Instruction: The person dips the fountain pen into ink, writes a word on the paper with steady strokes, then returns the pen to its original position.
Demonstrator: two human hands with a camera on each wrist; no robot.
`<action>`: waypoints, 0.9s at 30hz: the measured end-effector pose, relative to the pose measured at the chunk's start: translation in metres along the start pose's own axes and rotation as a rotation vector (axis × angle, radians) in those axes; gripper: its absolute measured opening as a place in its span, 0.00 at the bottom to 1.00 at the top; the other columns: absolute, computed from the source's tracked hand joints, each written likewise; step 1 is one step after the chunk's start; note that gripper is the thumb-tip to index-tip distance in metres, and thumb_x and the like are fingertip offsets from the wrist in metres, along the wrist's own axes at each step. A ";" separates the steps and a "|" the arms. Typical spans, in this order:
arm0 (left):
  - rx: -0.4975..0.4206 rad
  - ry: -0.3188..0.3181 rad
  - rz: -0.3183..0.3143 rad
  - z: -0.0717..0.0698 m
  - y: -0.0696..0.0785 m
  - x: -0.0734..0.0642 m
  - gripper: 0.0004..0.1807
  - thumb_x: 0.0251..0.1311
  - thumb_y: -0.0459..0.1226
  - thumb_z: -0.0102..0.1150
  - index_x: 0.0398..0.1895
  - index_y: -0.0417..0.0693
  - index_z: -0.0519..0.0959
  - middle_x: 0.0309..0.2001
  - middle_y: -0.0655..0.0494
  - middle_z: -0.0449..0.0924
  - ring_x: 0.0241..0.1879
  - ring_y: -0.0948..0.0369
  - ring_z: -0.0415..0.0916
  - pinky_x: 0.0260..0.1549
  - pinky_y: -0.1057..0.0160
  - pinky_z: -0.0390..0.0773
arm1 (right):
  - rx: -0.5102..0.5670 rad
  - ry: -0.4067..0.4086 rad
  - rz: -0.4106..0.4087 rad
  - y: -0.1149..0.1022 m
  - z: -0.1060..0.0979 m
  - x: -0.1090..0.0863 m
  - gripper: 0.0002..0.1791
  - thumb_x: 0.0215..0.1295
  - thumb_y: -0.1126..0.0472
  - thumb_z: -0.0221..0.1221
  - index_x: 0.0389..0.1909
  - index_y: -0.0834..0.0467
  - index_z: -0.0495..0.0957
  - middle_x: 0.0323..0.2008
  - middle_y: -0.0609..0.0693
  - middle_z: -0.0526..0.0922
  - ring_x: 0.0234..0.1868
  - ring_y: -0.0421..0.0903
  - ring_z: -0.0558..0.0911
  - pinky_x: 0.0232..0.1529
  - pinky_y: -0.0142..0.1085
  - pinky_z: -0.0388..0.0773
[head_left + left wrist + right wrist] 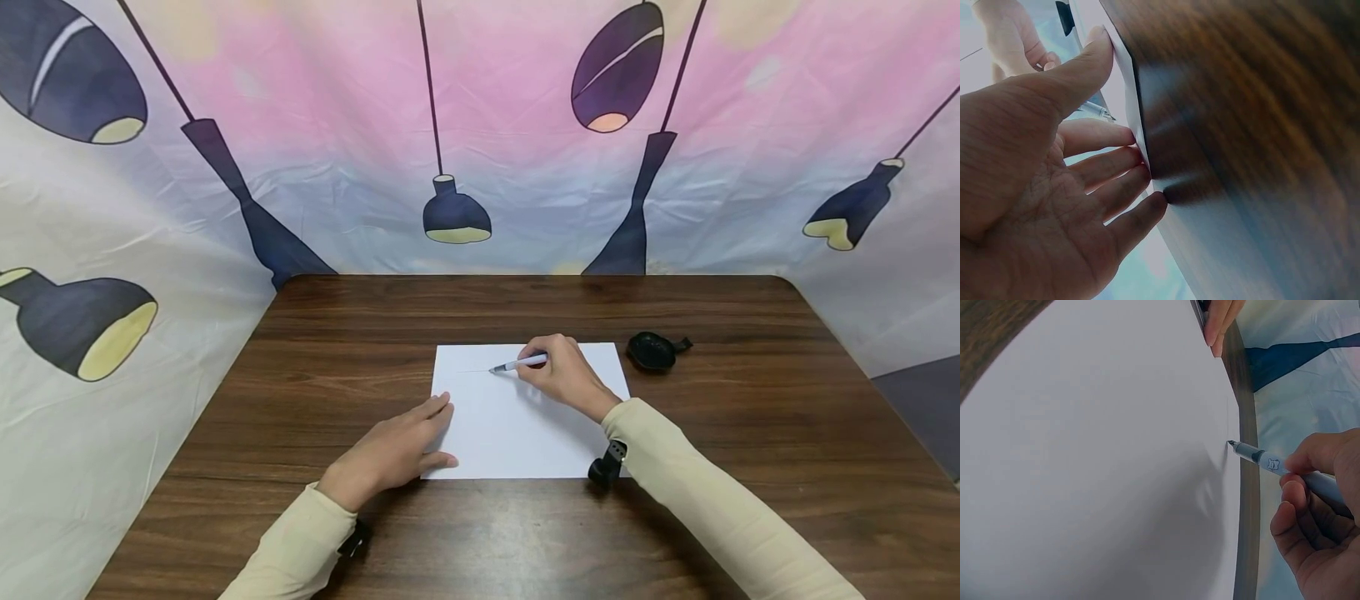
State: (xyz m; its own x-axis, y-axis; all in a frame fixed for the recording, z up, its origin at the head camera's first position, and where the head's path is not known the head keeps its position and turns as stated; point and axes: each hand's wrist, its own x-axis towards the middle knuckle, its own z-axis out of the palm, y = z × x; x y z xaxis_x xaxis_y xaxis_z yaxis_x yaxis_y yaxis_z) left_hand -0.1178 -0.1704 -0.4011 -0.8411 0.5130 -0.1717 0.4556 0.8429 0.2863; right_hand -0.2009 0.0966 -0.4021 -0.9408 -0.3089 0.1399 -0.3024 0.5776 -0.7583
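Observation:
A white sheet of paper [525, 433] lies on the wooden table. My right hand [562, 379] pinches a pale fountain pen [1272, 464] between thumb and fingers. The pen's dark tip touches the upper part of the sheet, at the right end of a thin, faint line [472, 371]. My left hand [393, 450] rests at the sheet's left edge with fingers extended and the thumb apart. In the left wrist view, the fingertips [1129, 194] meet the paper's edge, which lifts slightly there.
To the right of the sheet lies a small black round dish-like thing [652, 352] with a short tab. Brown tabletop [337, 367] surrounds the paper. Behind the table hangs a cloth [510, 108] printed with lamps.

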 end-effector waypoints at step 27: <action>0.002 -0.004 0.000 -0.001 0.001 0.001 0.40 0.66 0.51 0.64 0.73 0.34 0.67 0.77 0.42 0.58 0.73 0.48 0.61 0.64 0.44 0.70 | -0.011 0.012 0.031 0.006 -0.009 -0.005 0.04 0.62 0.65 0.68 0.36 0.61 0.87 0.35 0.54 0.87 0.27 0.44 0.78 0.25 0.35 0.74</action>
State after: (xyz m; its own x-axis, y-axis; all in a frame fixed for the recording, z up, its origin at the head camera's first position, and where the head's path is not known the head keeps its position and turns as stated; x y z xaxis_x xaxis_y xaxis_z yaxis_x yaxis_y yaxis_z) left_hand -0.1185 -0.1697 -0.4003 -0.8398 0.5136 -0.1758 0.4563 0.8433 0.2840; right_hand -0.1988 0.1081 -0.4016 -0.9514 -0.2819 0.1242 -0.2749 0.5950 -0.7552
